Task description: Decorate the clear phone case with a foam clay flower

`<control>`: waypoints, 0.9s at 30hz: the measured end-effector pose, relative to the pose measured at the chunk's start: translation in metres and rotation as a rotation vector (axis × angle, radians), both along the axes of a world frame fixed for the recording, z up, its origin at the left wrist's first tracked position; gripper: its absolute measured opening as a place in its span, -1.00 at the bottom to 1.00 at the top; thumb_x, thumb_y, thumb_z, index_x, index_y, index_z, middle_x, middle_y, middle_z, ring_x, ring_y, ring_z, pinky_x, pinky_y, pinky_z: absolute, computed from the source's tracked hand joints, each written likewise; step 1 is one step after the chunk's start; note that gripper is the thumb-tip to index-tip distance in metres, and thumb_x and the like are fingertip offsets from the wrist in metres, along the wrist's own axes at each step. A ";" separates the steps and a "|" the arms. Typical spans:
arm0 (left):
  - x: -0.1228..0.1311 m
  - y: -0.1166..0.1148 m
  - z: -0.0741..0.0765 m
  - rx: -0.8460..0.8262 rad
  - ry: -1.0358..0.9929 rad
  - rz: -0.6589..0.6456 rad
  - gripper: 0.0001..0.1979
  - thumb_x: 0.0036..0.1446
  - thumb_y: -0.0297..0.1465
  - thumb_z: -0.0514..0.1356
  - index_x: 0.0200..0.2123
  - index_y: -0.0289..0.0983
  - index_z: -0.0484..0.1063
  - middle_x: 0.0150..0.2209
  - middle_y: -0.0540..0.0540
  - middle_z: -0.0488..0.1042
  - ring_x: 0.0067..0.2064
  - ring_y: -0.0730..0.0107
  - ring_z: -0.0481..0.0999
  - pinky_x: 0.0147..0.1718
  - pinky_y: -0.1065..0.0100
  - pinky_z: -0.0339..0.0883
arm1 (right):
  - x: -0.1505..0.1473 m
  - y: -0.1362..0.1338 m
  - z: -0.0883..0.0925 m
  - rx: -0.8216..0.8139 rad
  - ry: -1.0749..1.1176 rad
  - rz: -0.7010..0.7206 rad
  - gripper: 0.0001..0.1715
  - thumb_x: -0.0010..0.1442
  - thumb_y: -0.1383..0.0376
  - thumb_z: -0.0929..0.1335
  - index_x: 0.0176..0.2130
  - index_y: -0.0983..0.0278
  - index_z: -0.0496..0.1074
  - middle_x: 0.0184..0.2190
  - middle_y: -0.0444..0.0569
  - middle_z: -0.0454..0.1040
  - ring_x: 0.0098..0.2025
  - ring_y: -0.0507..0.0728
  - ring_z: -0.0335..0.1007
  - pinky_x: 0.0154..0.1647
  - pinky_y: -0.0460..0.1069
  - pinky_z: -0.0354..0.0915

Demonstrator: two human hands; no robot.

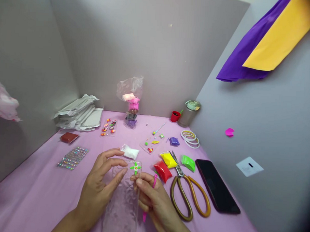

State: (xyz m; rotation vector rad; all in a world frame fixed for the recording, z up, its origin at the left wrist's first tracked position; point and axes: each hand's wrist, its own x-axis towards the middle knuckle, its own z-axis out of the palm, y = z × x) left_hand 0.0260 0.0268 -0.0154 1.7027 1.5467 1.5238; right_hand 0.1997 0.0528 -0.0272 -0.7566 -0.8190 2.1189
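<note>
A clear phone case (122, 210) lies in front of me, with a green and white clay flower (135, 168) near its top right corner. Over its upper left part is my left hand (100, 182), thumb and index fingertips brought together; anything between them is too small to make out. My right hand (153, 201) is closed at the case's right edge, just below the flower. A thin pink modelling tool (155, 181) passes through its fingers. Just beyond the case sits a packet of white clay (129, 152).
Large scissors (179, 170) lie right, beside red (163, 171), yellow (168, 160) and green (188, 163) clay packets and a black phone (216, 187). Rhinestone strips (73, 158) are left. Behind are sticker sheets (109, 127), tape rolls (190, 138), a bottle (188, 114) and white packages (79, 112).
</note>
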 end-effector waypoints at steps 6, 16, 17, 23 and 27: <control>0.003 -0.001 -0.002 0.095 0.163 -0.009 -0.78 0.27 -0.44 0.21 -0.07 0.00 0.45 0.10 0.01 0.38 0.29 0.25 0.21 0.27 0.23 0.03 | 0.000 -0.001 -0.004 -0.001 0.019 0.009 -0.64 0.07 0.14 0.57 -0.26 0.34 0.54 -0.60 -0.33 0.08 -0.66 -0.17 -0.28 -0.66 -0.16 -0.26; 0.014 -0.002 0.001 -0.500 -0.847 -0.164 -0.72 0.18 -0.11 0.28 -0.15 -0.13 0.57 -0.13 0.00 0.62 -0.01 0.23 0.55 -0.10 0.42 0.46 | 0.005 0.001 0.007 0.040 0.022 0.035 -0.60 0.06 0.09 0.56 -0.26 0.35 0.54 -0.62 -0.33 0.10 -0.66 -0.15 -0.27 -0.66 -0.15 -0.26; 0.016 -0.004 0.000 -0.528 -0.874 -0.159 -0.71 0.16 -0.11 0.30 -0.14 -0.14 0.59 -0.10 -0.01 0.63 0.03 0.21 0.54 -0.04 0.41 0.45 | 0.006 0.002 0.007 0.063 0.002 0.030 -0.59 0.07 0.08 0.55 -0.26 0.35 0.53 -0.64 -0.34 0.10 -0.66 -0.14 -0.26 -0.67 -0.15 -0.24; 0.023 -0.005 0.005 -0.586 -1.124 -0.229 -0.70 0.28 -0.19 0.20 -0.01 -0.15 0.57 0.13 -0.09 0.55 0.22 0.05 0.44 0.13 0.15 0.42 | 0.014 0.006 0.007 0.286 -0.212 -0.122 -0.51 0.34 -0.05 0.31 -0.18 0.31 0.52 -0.66 -0.30 0.08 -0.64 -0.07 -0.10 -0.62 -0.14 -0.09; 0.022 -0.006 0.013 -0.609 -1.278 -0.249 -0.70 0.33 -0.22 0.14 0.04 -0.09 0.54 0.22 -0.08 0.48 0.26 -0.01 0.41 0.12 0.06 0.44 | 0.027 0.011 0.020 0.345 -0.271 -0.256 -0.31 0.37 -0.14 0.18 -0.25 0.32 0.58 -0.58 -0.17 0.27 -0.60 -0.03 0.12 -0.56 -0.11 0.08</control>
